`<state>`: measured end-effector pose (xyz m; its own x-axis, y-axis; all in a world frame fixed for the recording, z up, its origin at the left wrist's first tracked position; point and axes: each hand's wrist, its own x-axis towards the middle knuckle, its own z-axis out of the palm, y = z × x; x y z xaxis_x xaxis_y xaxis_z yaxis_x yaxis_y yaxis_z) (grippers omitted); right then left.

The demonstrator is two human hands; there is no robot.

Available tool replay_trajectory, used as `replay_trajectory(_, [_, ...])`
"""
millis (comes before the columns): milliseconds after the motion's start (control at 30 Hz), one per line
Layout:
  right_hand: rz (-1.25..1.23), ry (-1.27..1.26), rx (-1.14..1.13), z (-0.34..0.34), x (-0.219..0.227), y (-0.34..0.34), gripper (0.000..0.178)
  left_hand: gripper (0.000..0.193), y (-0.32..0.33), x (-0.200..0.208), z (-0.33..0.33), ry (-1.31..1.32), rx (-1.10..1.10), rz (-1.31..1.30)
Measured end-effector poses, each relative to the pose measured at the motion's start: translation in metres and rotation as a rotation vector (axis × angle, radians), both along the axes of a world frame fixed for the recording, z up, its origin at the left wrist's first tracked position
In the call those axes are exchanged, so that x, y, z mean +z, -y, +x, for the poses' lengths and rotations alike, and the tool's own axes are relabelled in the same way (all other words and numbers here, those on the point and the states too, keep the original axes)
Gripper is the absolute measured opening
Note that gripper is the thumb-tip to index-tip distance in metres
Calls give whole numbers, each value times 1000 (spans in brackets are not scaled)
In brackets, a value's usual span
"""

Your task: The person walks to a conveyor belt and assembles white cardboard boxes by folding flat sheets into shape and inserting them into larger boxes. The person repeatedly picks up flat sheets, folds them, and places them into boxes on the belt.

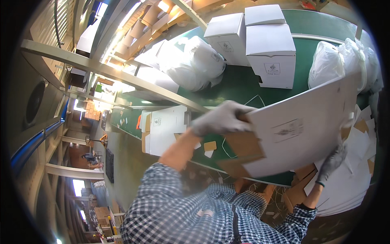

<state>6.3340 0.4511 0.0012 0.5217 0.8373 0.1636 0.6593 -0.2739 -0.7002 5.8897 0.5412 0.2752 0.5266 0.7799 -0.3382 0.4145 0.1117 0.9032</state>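
Observation:
A large white cardboard box blank (300, 126) with brown inner flaps hangs tilted in front of me, a dark printed emblem on its face. My left hand (223, 118), in a grey glove, is closed on its upper left edge beside the brown flaps. Near its lower right edge my right hand (334, 160), also gloved, grips the cardboard; some of those fingers are blurred. Below and right of that hand lies a stack of flat white blanks (349, 179). Another white blank (166, 128) rests on the green table to the left.
Closed white boxes (270, 57) stand at the back of the green table (239, 85). White plastic bags (193, 63) lie to their left, and more bags (343, 61) to their right. A pale metal bar (118, 77) crosses at left. Cardboard scraps (210, 146) lie on the table.

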Motion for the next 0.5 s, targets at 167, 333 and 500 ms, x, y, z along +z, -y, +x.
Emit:
replay_trajectory(167, [392,-570,-7,3,-62,44,62,38,45,20,-106,-321,-62,203])
replay_trajectory(333, [-353,-845,341,-6,17,46,49,38,89,14,-175,-415,211,-132])
replay_trajectory(500, [-429,-900,829,-61,191,10,54,73,98,0,-127,-1072,355,561])
